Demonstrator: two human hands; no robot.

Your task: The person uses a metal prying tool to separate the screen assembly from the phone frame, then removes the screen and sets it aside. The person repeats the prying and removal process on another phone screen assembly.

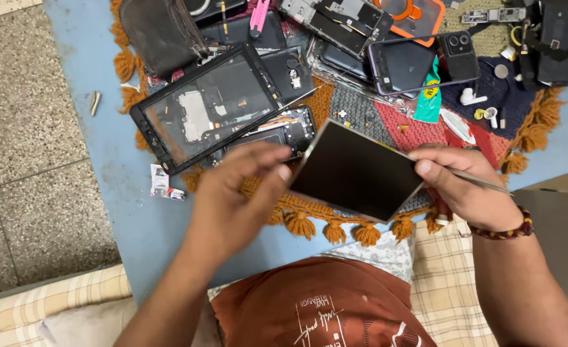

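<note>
Both hands hold a dark panel (356, 171) tilted over the mat (387, 122): left hand (236, 196) pinching its left edge, right hand (467, 186) gripping its right edge plus a thin tool (483, 182).

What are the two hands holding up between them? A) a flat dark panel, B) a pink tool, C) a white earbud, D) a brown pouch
A: the left hand and the right hand grip opposite edges of the flat dark panel, raised above the knitted mat; the right hand also holds a thin metal tool.
</note>
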